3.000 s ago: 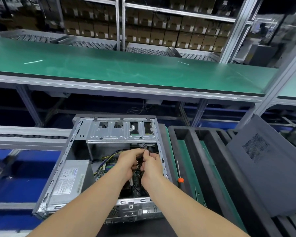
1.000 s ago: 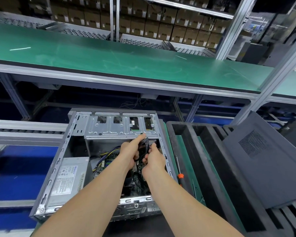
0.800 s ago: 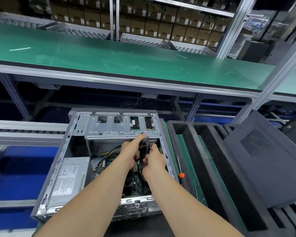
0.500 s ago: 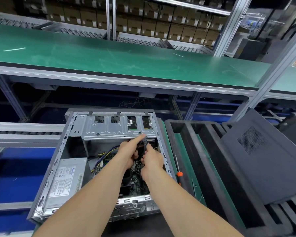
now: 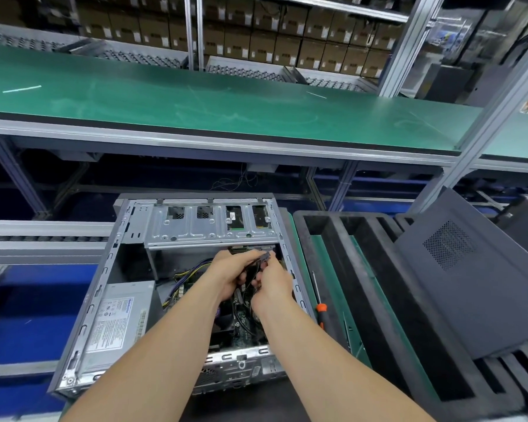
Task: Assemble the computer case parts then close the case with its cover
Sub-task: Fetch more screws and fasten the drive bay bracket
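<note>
The open computer case [image 5: 104, 284] lies on its side before me, with a silver drive cage [image 5: 208, 226] at its far end and a grey power supply [image 5: 119, 318] at the left. Both hands are inside it, just below the cage. My left hand [image 5: 233, 274] and my right hand [image 5: 272, 284] together grip a dark cable connector [image 5: 264, 257] near the cage's right underside. Black cables and the motherboard [image 5: 241, 324] show beneath the hands. The dark grey case cover [image 5: 476, 284] leans in the foam rack at the right.
An orange-handled screwdriver [image 5: 319, 303] lies on the green strip right of the case. A black foam rack [image 5: 363, 284] with slots fills the right side. A green conveyor shelf [image 5: 226, 102] runs across above, and stacked cartons sit behind it.
Both hands have moved up from the middle of the case towards the drive cage, carrying the cable connector. The case and cover have stayed in place.
</note>
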The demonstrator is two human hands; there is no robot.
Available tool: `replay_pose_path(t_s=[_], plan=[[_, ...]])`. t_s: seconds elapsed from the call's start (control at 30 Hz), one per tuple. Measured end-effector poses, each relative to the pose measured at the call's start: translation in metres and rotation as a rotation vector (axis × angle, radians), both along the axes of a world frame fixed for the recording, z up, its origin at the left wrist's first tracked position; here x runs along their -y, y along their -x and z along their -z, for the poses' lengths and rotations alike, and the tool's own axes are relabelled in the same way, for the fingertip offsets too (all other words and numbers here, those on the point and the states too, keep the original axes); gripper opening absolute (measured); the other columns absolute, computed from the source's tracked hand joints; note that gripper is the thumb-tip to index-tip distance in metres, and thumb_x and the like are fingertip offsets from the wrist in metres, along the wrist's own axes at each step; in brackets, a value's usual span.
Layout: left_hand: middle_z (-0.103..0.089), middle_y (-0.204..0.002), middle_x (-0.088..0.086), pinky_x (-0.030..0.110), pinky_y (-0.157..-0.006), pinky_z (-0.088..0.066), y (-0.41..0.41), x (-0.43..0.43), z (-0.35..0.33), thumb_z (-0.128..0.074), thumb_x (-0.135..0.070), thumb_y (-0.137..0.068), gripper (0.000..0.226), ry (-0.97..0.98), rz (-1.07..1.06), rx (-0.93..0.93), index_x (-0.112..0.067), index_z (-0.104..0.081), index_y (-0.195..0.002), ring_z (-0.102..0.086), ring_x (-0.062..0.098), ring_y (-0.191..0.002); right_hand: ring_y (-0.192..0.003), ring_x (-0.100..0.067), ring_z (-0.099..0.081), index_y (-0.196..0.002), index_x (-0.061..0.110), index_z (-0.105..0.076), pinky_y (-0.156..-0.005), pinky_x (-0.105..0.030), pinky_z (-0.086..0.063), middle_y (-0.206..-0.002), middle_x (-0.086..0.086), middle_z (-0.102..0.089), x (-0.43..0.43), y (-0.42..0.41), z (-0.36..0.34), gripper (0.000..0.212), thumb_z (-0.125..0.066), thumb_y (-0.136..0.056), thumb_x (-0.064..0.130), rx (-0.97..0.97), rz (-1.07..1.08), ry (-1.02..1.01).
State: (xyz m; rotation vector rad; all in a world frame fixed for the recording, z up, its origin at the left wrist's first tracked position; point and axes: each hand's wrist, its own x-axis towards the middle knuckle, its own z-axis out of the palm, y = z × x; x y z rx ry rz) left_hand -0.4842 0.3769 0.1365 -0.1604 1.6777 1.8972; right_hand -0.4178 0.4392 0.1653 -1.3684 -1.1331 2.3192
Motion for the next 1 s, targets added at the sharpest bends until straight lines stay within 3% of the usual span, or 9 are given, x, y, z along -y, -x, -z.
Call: replay_pose_path(t_s=[0.07,0.23,0.43,0.57,0.8,1.0], plan=[[-0.058,-0.054,0.006,0.027,-0.052,-0.033,-0.001,-0.001,0.001,-0.087,-0.034,-0.06,0.028,0.024,-0.025,-0.012,-0.015,-0.068,-0.055,-0.035,0.017,-0.043,-0.026,-0.009,-0.039,-0.078,0.012,-0.064,-0.034,-0.014,-0.035,-0.035,0.004,-0.045,0.0,0.0,-0.001,0.034,-0.061,-0.104,0.034,0.005,0.001,-0.011],[-0.056,-0.055,0.007,0.027,-0.053,-0.033,-0.007,-0.007,-0.002,-0.079,-0.022,-0.078,0.024,-0.009,-0.073,0.017,-0.01,-0.062,-0.065,-0.035,0.019,-0.045,-0.025,-0.008,-0.039,-0.075,0.009,-0.062,-0.033,-0.013,-0.034,-0.035,0.004,-0.046,0.001,-0.002,-0.004,0.033,-0.06,-0.104,0.026,-0.008,0.022,-0.018],[-0.046,-0.045,0.006,0.031,-0.055,-0.036,-0.008,-0.008,-0.003,-0.078,-0.022,-0.082,0.026,-0.009,-0.077,0.04,-0.007,-0.06,-0.07,-0.037,0.021,-0.046,-0.024,-0.008,-0.039,-0.076,0.01,-0.062,-0.033,-0.013,-0.034,-0.035,0.003,-0.047,0.001,-0.003,-0.007,0.033,-0.061,-0.104,0.028,0.001,0.005,-0.014],[-0.048,-0.045,0.008,0.03,-0.053,-0.037,-0.009,-0.008,-0.003,-0.079,-0.02,-0.079,0.031,0.024,-0.107,0.01,-0.008,-0.061,-0.056,-0.039,0.021,-0.045,-0.026,-0.007,-0.039,-0.077,0.009,-0.06,-0.032,-0.013,-0.033,-0.036,0.005,-0.047,0.003,-0.004,-0.009,0.032,-0.059,-0.105,0.023,-0.013,0.011,-0.013],[-0.059,-0.053,0.009,0.027,-0.047,-0.033,-0.007,-0.006,-0.005,-0.074,-0.005,-0.083,0.016,-0.086,-0.08,0.057,-0.002,-0.066,-0.07,-0.039,0.015,-0.039,-0.026,-0.01,-0.035,-0.079,0.008,-0.059,-0.032,-0.013,-0.03,-0.036,0.002,-0.044,0.001,-0.005,-0.012,0.031,-0.053,-0.107,0.02,-0.021,0.022,0.025],[-0.06,-0.054,0.009,0.028,-0.05,-0.037,-0.01,-0.004,-0.008,-0.079,-0.008,-0.083,0.018,-0.063,-0.064,0.046,0.002,-0.068,-0.073,-0.042,0.014,-0.041,-0.028,-0.011,-0.037,-0.07,0.008,-0.055,-0.032,-0.016,-0.032,-0.042,0.001,-0.043,-0.001,-0.005,-0.012,0.031,-0.055,-0.101,0.01,-0.027,0.029,0.063]])
